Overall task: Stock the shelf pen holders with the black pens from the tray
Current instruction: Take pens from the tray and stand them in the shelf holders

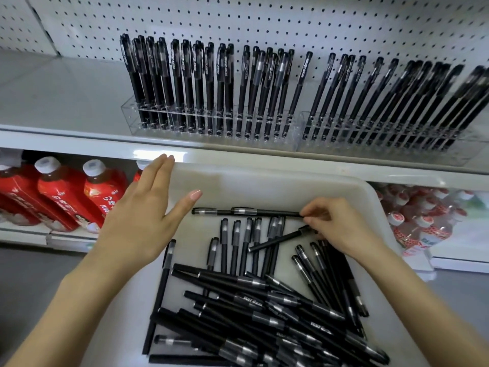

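The right pen holder blurs toward the edge; the tray's near end is cropped

Head-worn wide-angle view, forward and down, close over the tray, shelf just beyond

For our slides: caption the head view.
Right hand pinches a black pen in the tray; left hand open at its rim.

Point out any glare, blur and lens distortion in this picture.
Head view: glare streaks the shelf edge; the right pens smear into blur; the shelf bows and pens fan outward, wide-angle distortion; tray pens are sharp.
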`<action>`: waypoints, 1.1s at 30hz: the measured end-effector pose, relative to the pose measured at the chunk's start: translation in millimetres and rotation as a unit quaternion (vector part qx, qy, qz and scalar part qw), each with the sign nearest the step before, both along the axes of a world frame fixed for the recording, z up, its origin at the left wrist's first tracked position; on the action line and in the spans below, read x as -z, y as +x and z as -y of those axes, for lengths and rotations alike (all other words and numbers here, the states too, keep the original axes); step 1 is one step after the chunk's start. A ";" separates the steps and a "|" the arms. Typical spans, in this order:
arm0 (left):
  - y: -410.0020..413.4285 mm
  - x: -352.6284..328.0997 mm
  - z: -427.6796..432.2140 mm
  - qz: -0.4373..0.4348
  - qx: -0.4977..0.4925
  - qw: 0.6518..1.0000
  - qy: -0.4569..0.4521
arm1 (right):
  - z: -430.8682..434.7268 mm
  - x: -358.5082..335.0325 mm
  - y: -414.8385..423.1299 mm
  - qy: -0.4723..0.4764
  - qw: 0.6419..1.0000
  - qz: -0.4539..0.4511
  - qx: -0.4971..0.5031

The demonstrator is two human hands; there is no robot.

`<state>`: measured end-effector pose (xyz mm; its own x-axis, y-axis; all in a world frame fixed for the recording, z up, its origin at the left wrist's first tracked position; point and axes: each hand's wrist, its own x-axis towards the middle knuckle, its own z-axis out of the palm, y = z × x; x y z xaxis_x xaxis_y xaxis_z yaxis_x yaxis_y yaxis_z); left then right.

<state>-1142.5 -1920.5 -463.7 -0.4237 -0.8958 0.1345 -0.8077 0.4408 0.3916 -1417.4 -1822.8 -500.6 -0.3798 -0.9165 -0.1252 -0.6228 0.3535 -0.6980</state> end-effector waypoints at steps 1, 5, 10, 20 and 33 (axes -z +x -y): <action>0.1 -0.1 -0.1 -0.002 0.000 1.000 0.001 | -0.4 0.4 1.1 0.007 1.000 0.005 -0.007; 0.2 -1.4 -0.9 -0.006 -0.002 1.000 0.005 | 0.9 -1.9 8.5 0.036 0.998 -0.010 -0.049; -1.3 -3.0 -1.1 -0.007 -0.007 1.000 0.012 | 5.1 -0.3 16.0 0.044 0.994 0.015 -0.096; -1.4 -2.0 -0.9 -0.011 -0.007 1.000 0.011 | 10.7 2.2 9.6 0.028 0.997 -0.051 -0.045; -1.5 -3.1 -3.3 -0.007 -0.007 1.000 0.010 | 8.9 -2.9 16.0 0.073 0.993 -0.022 -0.092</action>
